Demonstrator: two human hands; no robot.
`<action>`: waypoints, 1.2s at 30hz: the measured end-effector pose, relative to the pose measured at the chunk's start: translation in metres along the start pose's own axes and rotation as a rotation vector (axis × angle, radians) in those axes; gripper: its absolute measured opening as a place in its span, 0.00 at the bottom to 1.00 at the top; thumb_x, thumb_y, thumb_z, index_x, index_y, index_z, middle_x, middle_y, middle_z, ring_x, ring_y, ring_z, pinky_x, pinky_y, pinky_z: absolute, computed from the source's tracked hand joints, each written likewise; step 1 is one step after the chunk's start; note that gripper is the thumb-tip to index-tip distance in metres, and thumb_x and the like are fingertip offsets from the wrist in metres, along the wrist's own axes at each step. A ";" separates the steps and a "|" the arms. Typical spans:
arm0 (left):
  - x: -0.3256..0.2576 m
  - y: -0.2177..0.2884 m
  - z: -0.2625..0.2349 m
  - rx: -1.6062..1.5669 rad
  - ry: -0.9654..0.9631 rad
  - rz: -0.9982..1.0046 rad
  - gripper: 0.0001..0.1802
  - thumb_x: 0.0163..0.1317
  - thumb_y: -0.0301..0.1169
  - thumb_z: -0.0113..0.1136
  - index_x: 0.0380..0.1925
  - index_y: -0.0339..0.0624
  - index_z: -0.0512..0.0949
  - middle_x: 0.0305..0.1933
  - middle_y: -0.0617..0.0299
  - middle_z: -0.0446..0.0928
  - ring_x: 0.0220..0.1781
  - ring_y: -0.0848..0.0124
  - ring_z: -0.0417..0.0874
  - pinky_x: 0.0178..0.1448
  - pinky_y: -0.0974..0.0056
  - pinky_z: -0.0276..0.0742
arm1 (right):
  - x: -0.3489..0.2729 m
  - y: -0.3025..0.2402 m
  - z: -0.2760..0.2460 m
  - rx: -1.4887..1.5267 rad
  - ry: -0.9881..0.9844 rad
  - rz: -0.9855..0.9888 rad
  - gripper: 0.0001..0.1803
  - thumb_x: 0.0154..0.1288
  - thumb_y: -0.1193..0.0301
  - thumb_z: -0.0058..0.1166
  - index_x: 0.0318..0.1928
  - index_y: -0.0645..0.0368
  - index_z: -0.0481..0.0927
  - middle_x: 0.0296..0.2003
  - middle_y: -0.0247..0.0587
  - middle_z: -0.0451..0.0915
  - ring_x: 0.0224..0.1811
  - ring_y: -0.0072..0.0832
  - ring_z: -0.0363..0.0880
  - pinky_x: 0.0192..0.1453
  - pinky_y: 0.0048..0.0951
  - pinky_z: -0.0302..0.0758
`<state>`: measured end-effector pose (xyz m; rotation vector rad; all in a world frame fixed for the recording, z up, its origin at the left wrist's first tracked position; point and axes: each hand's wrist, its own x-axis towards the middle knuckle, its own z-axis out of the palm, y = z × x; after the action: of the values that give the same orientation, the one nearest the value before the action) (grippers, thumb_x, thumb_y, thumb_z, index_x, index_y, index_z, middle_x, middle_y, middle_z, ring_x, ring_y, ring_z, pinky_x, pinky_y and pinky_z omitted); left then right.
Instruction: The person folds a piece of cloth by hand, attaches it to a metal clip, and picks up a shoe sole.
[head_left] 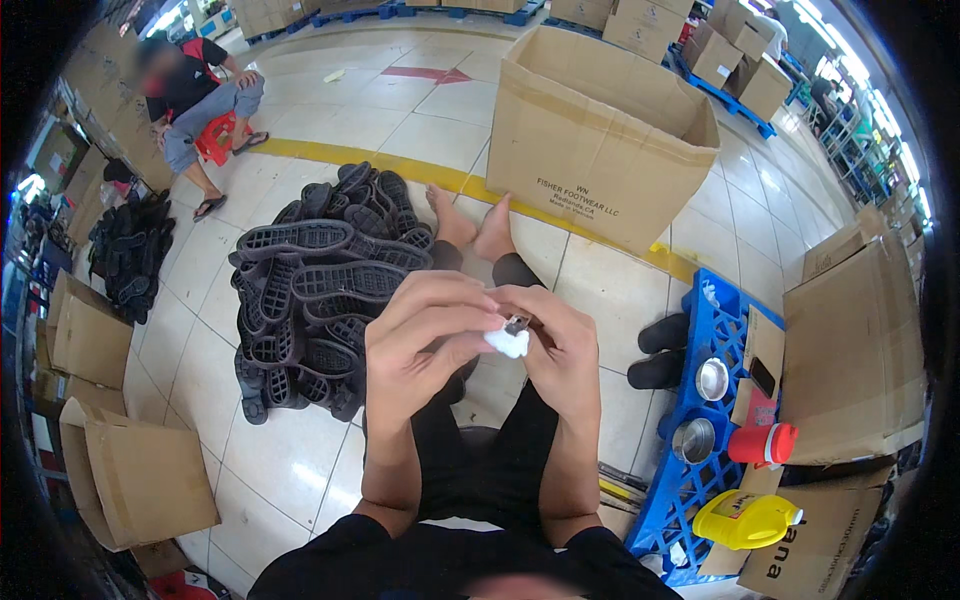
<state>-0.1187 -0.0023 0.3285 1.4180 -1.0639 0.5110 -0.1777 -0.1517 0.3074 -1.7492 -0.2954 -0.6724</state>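
Note:
In front of my lap both hands meet at a white wad of soft material (508,343), which looks like cotton or cloth. My left hand (415,340) pinches the wad from the left, fingertips and thumb closed. My right hand (562,345) curls around a small shiny metal-like piece (516,323) that touches the top of the wad. Its exact kind is too small to tell, and the right fingers partly hide it. Beyond my left hand lies a heap of black shoe soles (325,285) with grid-patterned insides, on the tiled floor.
A large open cardboard box (590,150) stands ahead, beyond my bare feet. At right a blue pallet (665,455) carries metal bowls (693,440), a red jug (762,444), a yellow bottle (745,519) and a phone (762,377). Black slippers (657,352) lie beside it. A person (190,110) sits far left.

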 end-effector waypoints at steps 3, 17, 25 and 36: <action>-0.007 -0.003 0.000 0.039 0.035 0.043 0.09 0.46 0.25 0.68 0.30 0.37 0.82 0.34 0.57 0.81 0.39 0.60 0.81 0.43 0.62 0.76 | -0.001 -0.013 0.000 -0.003 0.057 0.031 0.20 0.53 0.87 0.53 0.49 0.64 0.79 0.33 0.44 0.80 0.34 0.28 0.81 0.40 0.24 0.77; -0.006 0.006 0.003 -0.105 0.011 -0.104 0.21 0.49 0.32 0.72 0.41 0.33 0.79 0.39 0.52 0.81 0.38 0.64 0.81 0.42 0.67 0.76 | 0.000 -0.013 0.001 -0.319 0.243 -0.403 0.19 0.46 0.87 0.59 0.42 0.64 0.83 0.31 0.46 0.81 0.30 0.32 0.81 0.33 0.25 0.77; -0.010 0.003 0.006 -0.120 0.076 -0.308 0.16 0.49 0.23 0.70 0.39 0.33 0.79 0.37 0.55 0.81 0.38 0.69 0.82 0.43 0.69 0.75 | -0.004 -0.010 -0.002 -0.239 0.215 -0.323 0.18 0.48 0.85 0.64 0.43 0.66 0.81 0.33 0.46 0.81 0.32 0.34 0.82 0.35 0.25 0.78; -0.199 -0.253 0.063 0.095 0.079 -0.632 0.09 0.64 0.29 0.53 0.40 0.35 0.78 0.33 0.51 0.80 0.35 0.61 0.82 0.39 0.59 0.75 | -0.060 0.190 -0.008 0.478 0.538 0.527 0.12 0.71 0.67 0.49 0.41 0.66 0.75 0.29 0.40 0.79 0.27 0.23 0.78 0.32 0.23 0.76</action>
<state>-0.0224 -0.0412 0.0177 1.7022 -0.4852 0.1538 -0.1285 -0.2051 0.1218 -1.0674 0.3468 -0.5924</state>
